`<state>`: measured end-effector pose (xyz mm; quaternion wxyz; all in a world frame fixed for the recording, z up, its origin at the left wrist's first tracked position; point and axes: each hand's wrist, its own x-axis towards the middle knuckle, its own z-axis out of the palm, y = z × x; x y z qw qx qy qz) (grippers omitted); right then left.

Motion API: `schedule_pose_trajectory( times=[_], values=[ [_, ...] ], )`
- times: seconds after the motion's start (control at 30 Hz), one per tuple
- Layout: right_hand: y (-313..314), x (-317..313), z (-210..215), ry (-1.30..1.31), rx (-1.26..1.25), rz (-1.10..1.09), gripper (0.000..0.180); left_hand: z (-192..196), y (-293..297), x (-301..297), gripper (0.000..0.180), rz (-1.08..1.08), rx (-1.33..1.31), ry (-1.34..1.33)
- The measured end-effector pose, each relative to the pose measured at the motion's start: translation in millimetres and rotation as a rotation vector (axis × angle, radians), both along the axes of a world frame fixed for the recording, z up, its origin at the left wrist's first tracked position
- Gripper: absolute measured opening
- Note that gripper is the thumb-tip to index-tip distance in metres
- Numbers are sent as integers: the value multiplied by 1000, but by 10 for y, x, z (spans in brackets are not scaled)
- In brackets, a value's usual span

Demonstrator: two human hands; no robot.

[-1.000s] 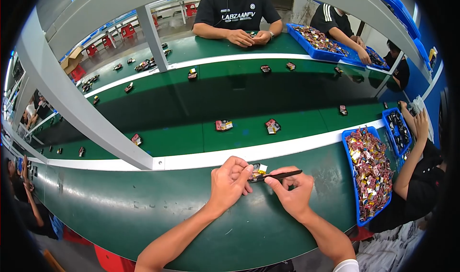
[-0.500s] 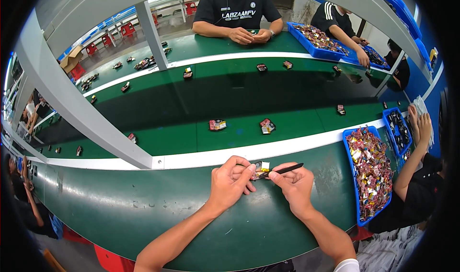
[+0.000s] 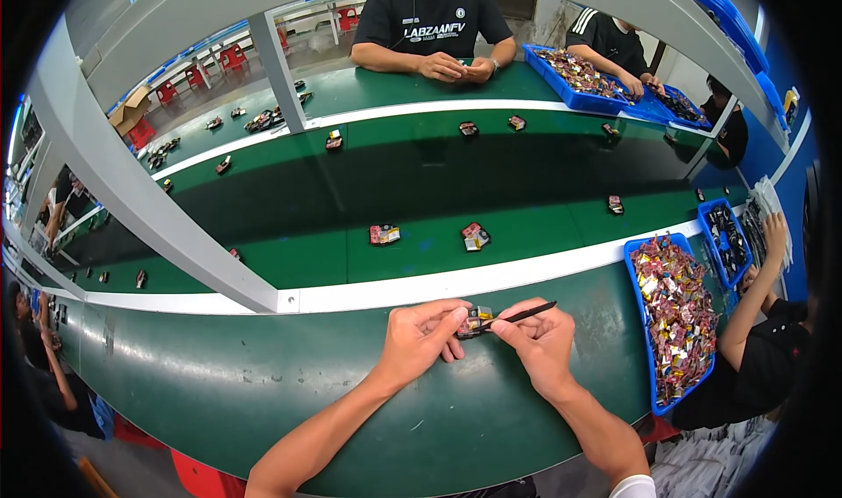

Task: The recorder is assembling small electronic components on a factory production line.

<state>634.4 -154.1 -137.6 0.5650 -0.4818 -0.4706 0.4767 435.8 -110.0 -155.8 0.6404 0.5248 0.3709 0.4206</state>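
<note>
My left hand [image 3: 419, 336] is closed around the edge of a small electronic assembly [image 3: 479, 315], holding it just above the green worktop. The assembly has a dark casing, a reddish part and a silver-and-yellow block; its lower left is hidden by my thumb and fingers. In my right hand [image 3: 539, 336] a pair of slim black tweezers [image 3: 528, 312] is pinched like a pen. Their tip reaches to the near right side of the assembly, where fine detail is too small to make out.
Beyond a white rail [image 3: 421, 286], a green conveyor belt [image 3: 526, 222] carries spaced-out assemblies [image 3: 476, 236]. At right stand a blue tray [image 3: 656, 358] heaped with small red, silver and yellow parts and another with black parts [image 3: 726, 239]. A grey post [image 3: 167, 191] rises at left. Co-workers sit opposite and at right.
The assemblies on the belt have shifted left. In my left hand the assembly has tilted slightly, and the tweezers' tip is a little lower. The co-worker at right has moved their hands.
</note>
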Motion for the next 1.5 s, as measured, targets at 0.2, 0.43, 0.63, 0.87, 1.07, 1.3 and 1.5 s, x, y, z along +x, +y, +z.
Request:
schedule_pose_trajectory(
  times=[0.2,0.43,0.63,0.87,1.07,1.3,1.5],
  values=[
    [-20,-28,-7,-9,14,-5,15,19,2,-15,29,-41,10,-56],
    [-26,-113,-15,49,62,-64,13,46,5,-18,28,-48,7,-80],
    [-37,-137,-28,1,86,-75,12,60,8,-35,28,-49,-12,-98],
    [-37,-119,-42,7,70,-78,12,72,-8,-15,28,-50,-16,-93],
    [-18,-123,-13,29,34,-73,12,50,-17,-19,27,-52,-23,-79],
    [-27,-60,-10,-161,145,-55,15,64,-7,-36,27,-24,-40,-91],
    [-42,-93,30,-394,302,-112,10,65,-12,-37,27,-17,-46,-98]
  ],
)
